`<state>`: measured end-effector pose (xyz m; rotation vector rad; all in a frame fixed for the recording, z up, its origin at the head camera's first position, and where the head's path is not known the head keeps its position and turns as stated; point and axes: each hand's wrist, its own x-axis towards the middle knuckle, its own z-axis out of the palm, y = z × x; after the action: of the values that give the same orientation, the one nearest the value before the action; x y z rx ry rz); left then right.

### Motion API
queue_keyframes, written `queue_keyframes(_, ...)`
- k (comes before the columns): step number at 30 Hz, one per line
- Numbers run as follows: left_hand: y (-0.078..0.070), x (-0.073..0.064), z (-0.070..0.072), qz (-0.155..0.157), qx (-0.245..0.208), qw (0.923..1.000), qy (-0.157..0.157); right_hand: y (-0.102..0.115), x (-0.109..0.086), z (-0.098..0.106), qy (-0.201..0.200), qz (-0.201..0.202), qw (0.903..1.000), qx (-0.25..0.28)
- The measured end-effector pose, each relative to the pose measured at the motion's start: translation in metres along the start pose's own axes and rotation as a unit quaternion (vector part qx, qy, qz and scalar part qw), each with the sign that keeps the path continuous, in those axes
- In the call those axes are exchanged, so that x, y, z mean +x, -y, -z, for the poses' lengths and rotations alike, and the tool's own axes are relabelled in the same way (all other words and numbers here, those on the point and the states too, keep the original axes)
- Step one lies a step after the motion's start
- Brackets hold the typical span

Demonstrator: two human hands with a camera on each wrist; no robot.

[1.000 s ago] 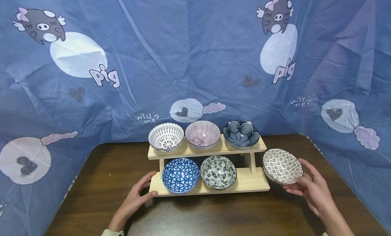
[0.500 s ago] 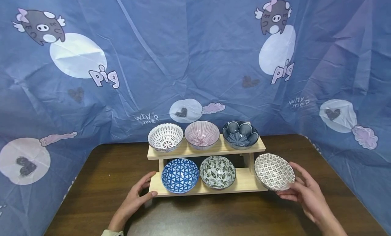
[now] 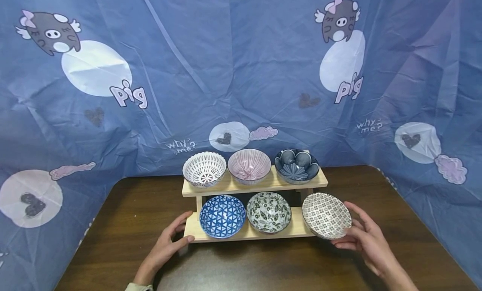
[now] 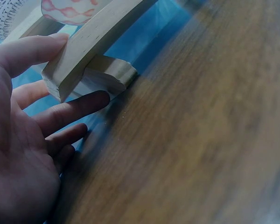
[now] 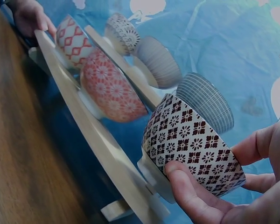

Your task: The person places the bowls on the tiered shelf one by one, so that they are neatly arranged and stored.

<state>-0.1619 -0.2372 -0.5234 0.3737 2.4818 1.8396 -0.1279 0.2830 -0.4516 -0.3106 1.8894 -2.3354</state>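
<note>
My right hand (image 3: 367,241) holds a bowl (image 3: 326,215) with a small brown-grey flower pattern by its right side, thumb and fingers on its wall. That bowl (image 5: 191,144) is at the right end of the lower shelf of a two-tier wooden rack (image 3: 301,228); whether its foot touches the board, I cannot tell. At the rack's left end, my left hand (image 3: 163,247) pinches the lower board (image 4: 84,51) between thumb and fingers. A blue triangle-patterned bowl (image 3: 222,216) and a green leaf-patterned bowl (image 3: 269,213) stand on the lower shelf.
On the upper shelf stand a white bowl with dark marks (image 3: 204,169), a pink striped bowl (image 3: 249,167) and a dark blue bowl (image 3: 296,167). The rack is on a brown wooden table (image 3: 241,266). Behind hangs a blue cloth (image 3: 256,73) with printed pigs.
My right hand has carried the flower-patterned bowl leftward, from beside the rack to the lower shelf's right end, beside the green leaf-patterned bowl. The left hand has stayed in place.
</note>
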Motion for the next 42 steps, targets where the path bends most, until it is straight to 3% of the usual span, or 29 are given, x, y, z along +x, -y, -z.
queue_keyframes(6, 0.0, 0.001, -0.001, -0.001, 0.009, 1.0, -0.002, -0.002, 0.003, -0.006, -0.006, -0.02, 0.9996, -0.019)
queue_keyframes(23, 0.0, 0.001, -0.002, -0.013, 0.001, 0.9999, 0.005, -0.007, 0.007, -0.013, 0.002, -0.023, 0.9996, -0.012)
queue_keyframes(34, 0.002, 0.001, -0.001, 0.009, 0.015, 0.9998, -0.001, -0.01, 0.009, -0.013, -0.011, -0.034, 0.9993, -0.012)
queue_keyframes(42, -0.001, 0.0, 0.0, 0.009, 0.005, 0.9999, -0.005, -0.01, 0.01, -0.013, -0.012, -0.043, 0.9989, -0.013)
